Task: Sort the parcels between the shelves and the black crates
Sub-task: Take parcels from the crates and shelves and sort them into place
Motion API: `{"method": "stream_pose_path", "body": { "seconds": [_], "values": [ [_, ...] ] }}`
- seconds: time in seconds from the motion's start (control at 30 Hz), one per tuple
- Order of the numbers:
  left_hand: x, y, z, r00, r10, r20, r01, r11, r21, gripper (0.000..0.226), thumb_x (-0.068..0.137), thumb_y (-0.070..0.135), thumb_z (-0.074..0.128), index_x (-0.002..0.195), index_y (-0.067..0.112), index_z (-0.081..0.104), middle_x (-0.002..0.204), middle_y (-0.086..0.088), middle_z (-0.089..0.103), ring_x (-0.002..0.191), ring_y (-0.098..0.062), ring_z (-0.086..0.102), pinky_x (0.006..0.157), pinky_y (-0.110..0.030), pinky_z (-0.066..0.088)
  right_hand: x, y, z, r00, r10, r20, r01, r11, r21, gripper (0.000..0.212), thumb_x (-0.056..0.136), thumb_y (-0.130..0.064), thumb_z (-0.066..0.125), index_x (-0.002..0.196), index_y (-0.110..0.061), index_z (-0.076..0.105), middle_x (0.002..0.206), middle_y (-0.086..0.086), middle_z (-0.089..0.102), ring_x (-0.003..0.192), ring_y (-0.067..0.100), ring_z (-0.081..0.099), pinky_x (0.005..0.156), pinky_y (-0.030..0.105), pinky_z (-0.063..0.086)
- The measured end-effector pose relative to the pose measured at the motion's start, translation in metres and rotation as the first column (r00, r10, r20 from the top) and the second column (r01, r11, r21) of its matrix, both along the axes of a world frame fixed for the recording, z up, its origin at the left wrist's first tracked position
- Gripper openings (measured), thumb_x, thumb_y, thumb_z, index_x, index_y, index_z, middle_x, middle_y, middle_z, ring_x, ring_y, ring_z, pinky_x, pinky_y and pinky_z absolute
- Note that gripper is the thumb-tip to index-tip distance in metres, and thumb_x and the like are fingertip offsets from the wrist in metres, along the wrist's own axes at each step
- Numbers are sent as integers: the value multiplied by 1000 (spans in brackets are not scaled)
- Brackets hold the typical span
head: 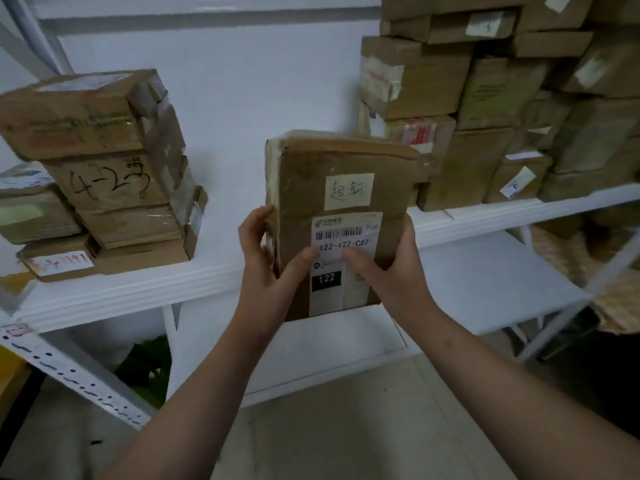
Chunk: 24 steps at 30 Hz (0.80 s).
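A flat brown cardboard parcel (pixel 343 188) with a white shipping label reading 122-122-C07 and a handwritten sticker stands upright in front of the white shelf (pixel 138 285). My left hand (pixel 266 265) grips its lower left edge, thumb on the label. My right hand (pixel 391 268) grips its lower right edge, thumb also on the label. The parcel's bottom hangs just below the shelf's front edge. No black crate is in view.
A stack of cardboard boxes (pixel 104 168), one marked 4-23, sits on the shelf at the left. A tall pile of boxes (pixel 485 98) fills the shelf at the right. A lower white shelf board (pixel 485 289) lies at the right. Beige floor lies below.
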<state>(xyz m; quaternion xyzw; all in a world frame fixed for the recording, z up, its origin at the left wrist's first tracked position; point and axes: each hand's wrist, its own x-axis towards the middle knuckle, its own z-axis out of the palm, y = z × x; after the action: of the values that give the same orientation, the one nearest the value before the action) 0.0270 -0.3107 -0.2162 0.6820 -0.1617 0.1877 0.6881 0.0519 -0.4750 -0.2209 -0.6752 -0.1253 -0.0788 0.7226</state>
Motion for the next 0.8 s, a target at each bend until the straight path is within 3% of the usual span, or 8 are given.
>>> {"method": "stream_pose_path", "body": {
  "seconds": [0.13,0.2,0.27,0.33,0.5,0.6,0.67,0.8],
  "values": [
    [-12,-47,-14,997,-50,-67,51,998,23,62,72,41,66,124,41,31,131,-2,45,115,-13,57,84,-34,56,-32,-54,-8,993,-116,1,116,993,-26,72,68,-29,74,130,-21,38,110,-10,65,103,6,64,77,27,57],
    [-16,-82,-22,990,-76,-119,82,995,50,68,67,46,69,125,44,34,131,2,48,115,-10,56,89,-38,54,-51,-92,-14,980,-198,-15,197,979,-44,64,68,-29,75,122,-32,42,106,-12,66,98,3,65,72,22,56],
    [-22,-127,-29,974,-129,-185,137,990,34,71,64,47,73,126,42,37,129,7,51,112,-2,56,87,-32,54,-71,-136,-22,958,-285,-37,283,957,-59,61,69,-28,77,119,-35,43,104,-13,66,94,1,66,68,18,55],
    [-32,-179,-38,948,-202,-244,208,978,1,71,66,42,74,128,39,39,127,10,53,109,3,57,82,-24,54,-94,-185,-33,924,-375,-76,371,926,-67,63,72,-22,79,125,-28,45,104,-12,67,93,1,66,68,17,54],
    [-60,-320,-63,848,-375,-375,415,910,28,74,68,57,66,135,36,43,127,9,59,114,-13,59,92,-42,53,-152,-317,-57,799,-579,-161,565,815,-126,51,77,-21,78,122,-24,54,104,-7,70,93,9,69,80,32,58],
    [-80,-400,-68,776,-479,-410,540,841,39,49,87,37,62,133,29,49,115,11,67,102,-8,66,83,-30,56,-186,-385,-68,709,-683,-176,664,730,-160,44,82,-22,74,121,-22,55,104,-10,69,90,0,67,75,18,56],
    [-87,-446,-74,708,-553,-439,632,773,46,37,95,27,55,132,29,50,114,9,68,99,-7,67,78,-22,55,-204,-424,-77,627,-756,-190,729,655,-199,42,82,-26,74,120,-22,56,104,-11,69,89,-2,66,76,18,55],
    [-89,-524,-96,677,-541,-499,706,669,232,45,86,55,53,131,48,48,129,4,57,114,-11,58,96,-33,50,-231,-488,-100,497,-830,-254,800,552,-236,42,83,-27,73,121,-18,57,105,-6,70,93,7,67,85,33,55]
  ]
}}
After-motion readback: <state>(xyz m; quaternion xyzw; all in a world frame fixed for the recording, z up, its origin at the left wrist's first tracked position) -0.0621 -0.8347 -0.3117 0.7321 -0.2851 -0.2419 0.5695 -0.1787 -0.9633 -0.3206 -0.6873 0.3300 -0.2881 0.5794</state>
